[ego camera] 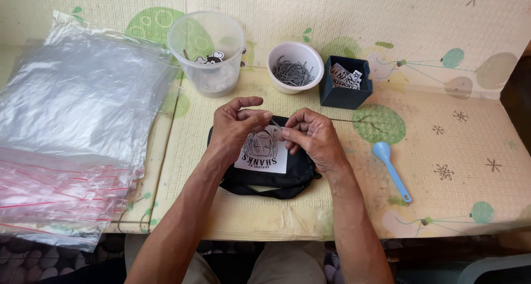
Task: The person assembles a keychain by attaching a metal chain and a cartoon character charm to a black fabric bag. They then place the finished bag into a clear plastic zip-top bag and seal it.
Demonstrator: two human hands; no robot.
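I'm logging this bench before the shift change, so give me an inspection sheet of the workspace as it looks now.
Surface: cream patterned mat, worn, over the table.
Job's things: thin ball chain pinched between both hands over a white printed card on a black pouch.
Clutter: clear cup, white bowl of chains, dark blue box of tags, blue spoon, stack of zip bags at left.
Hands: left hand and right hand both pinch the chain.
Cables: nothing seen.
Surroundings: the person's knees below the table edge.
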